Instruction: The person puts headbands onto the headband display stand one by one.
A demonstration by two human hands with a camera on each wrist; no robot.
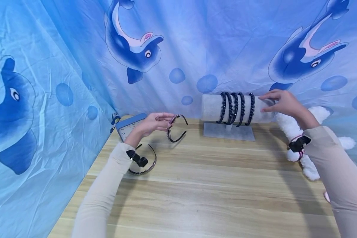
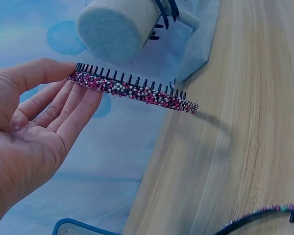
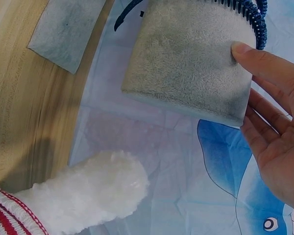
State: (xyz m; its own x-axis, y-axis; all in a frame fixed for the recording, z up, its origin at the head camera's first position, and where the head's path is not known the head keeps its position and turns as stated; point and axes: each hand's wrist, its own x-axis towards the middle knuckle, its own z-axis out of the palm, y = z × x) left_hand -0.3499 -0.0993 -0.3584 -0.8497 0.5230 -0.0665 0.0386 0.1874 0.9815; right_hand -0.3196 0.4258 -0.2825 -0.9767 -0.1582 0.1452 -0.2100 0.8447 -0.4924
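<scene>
My left hand [image 1: 154, 125] pinches one end of a toothed headband [image 2: 137, 93] between thumb and fingers. Pink and white rhinestones cover the band, which is held above the table with its open side facing right in the head view. At the right, thumb and fingers of my right hand [image 1: 285, 104] hold the end of a grey plush roll on a headband display stand [image 1: 209, 107]. In the right wrist view the thumb presses the near side of the roll [image 3: 186, 63], and the other fingers lie behind its edge. Several dark beaded headbands [image 1: 234, 109] hang around the roll.
Another rhinestone headband [image 1: 147, 171] lies on the wooden table [image 1: 196, 185] beneath my left wrist. Behind that wrist leans a blue-framed clock [image 1: 124, 131]. A white plush toy [image 1: 288, 127] sits by my right forearm. Dolphin-print curtains [image 1: 184, 49] hang behind and at the left.
</scene>
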